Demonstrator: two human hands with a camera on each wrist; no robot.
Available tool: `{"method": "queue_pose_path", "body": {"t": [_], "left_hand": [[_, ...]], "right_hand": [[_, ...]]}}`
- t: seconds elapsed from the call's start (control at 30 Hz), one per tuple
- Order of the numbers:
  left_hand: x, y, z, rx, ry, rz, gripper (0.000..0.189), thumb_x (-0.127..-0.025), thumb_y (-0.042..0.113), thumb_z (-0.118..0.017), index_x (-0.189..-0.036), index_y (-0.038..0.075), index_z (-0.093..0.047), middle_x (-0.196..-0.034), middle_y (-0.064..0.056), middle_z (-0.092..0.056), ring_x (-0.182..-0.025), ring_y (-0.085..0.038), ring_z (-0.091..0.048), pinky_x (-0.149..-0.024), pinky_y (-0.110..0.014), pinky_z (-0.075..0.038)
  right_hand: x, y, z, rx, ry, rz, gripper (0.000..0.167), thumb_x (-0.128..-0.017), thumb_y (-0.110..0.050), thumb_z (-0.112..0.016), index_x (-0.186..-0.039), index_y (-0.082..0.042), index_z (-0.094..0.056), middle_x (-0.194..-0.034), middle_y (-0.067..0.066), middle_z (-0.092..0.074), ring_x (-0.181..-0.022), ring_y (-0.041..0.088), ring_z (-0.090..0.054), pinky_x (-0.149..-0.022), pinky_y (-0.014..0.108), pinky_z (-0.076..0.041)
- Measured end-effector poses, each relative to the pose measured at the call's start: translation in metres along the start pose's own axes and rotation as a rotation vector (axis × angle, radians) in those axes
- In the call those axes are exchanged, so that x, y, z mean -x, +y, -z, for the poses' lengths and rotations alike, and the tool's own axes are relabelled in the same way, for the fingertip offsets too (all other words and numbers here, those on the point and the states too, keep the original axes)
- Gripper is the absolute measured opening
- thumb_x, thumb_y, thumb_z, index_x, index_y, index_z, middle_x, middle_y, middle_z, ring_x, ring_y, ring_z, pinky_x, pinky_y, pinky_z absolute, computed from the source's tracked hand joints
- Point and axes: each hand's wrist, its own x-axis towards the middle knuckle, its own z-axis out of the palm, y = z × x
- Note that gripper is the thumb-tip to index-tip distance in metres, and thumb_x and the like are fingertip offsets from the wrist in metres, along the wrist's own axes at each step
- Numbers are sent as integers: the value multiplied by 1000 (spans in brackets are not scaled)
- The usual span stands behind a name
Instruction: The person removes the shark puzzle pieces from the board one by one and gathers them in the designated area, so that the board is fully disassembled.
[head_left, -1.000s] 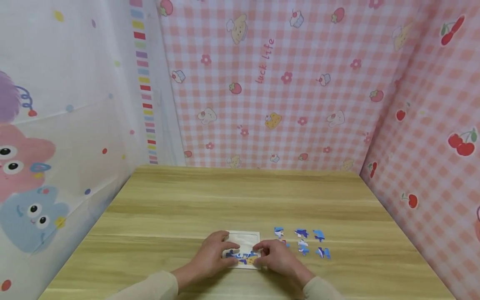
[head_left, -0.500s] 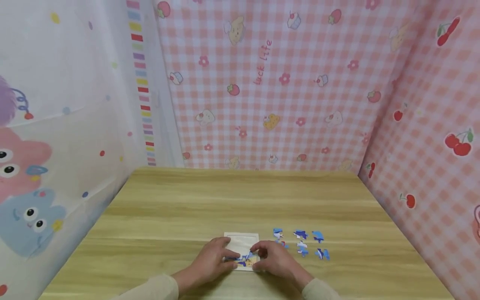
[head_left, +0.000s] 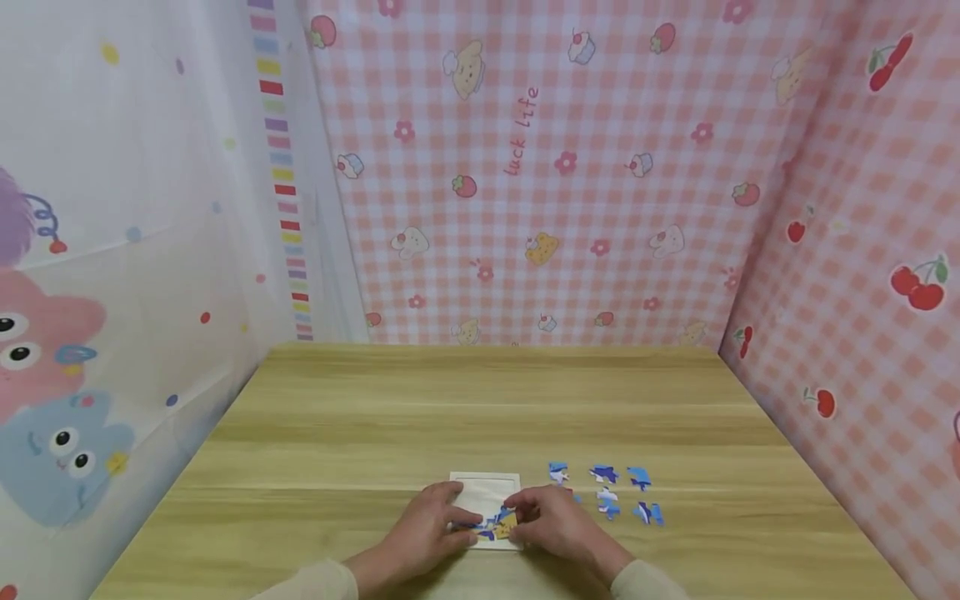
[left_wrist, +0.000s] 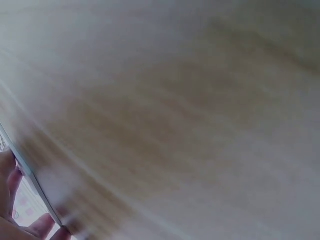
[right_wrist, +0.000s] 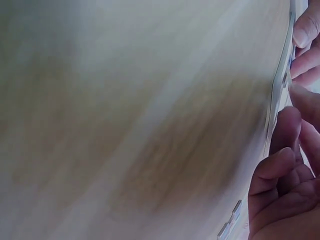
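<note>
A shallow white puzzle frame (head_left: 485, 478) lies near the table's front. Blue and yellow jigsaw pieces (head_left: 488, 528) sit in its near part, partly hidden by fingers. My left hand (head_left: 429, 521) rests over the frame's left side, index finger and thumb reaching onto the pieces. From the right, my right hand (head_left: 555, 521) pinches a blue and yellow jigsaw piece (head_left: 506, 522) at the near right corner, and the piece looks tilted. In the left wrist view, fingertips (left_wrist: 44, 223) touch the frame's edge. The right wrist view shows both hands meeting at the frame (right_wrist: 276, 95).
Right of the frame, several loose blue and white jigsaw pieces (head_left: 603, 474) lie in two rows on the wooden table (head_left: 360, 417). One is partly hidden behind my right hand. Patterned cloths (head_left: 525, 208) close off the back and both sides.
The pieces at the frame's near right have shifted from a flat row to a tilt between my right fingers. My left index finger has moved slightly nearer. The head view has tilted a little upward.
</note>
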Motion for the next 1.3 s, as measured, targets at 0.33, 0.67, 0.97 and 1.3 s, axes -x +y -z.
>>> {"method": "queue_pose_path", "body": {"t": [0.33,0.67,0.97,1.3], "left_hand": [[-1,-2,-1,27,-6,13,24,-88,28,-74,-108,15,-77,-132,-27,-56,-123,-44,-50,-103,-62,-37],[-1,-2,-1,25,-7,17,25,-87,27,-75,-108,14,-77,-132,-27,-55,-124,-44,-50,-104,-60,-36],[-1,-1,0,48,-15,22,24,-87,25,-75,-107,12,-77,-132,-29,-55,-124,-46,-49,-104,-62,-35],[-2,1,-2,66,-23,38,24,-88,25,-74,-108,11,-77,-133,-29,-54,-125,-47,-48,-105,-63,-34]], "right_hand": [[3,1,9,-19,36,-48,28,-79,-8,-80,-106,-4,-73,-85,-2,-65,-77,13,-60,-64,24,-51],[31,15,40,-59,91,-90,28,-79,-11,-82,-104,-4,-73,-86,0,-64,-77,15,-59,-59,22,-50],[67,37,73,-76,98,-100,31,-82,-13,-79,-108,2,-69,-88,4,-63,-77,16,-58,-62,22,-50],[111,64,106,-108,95,-148,34,-85,-11,-75,-112,8,-66,-89,7,-61,-75,13,-59,-58,23,-52]]}}
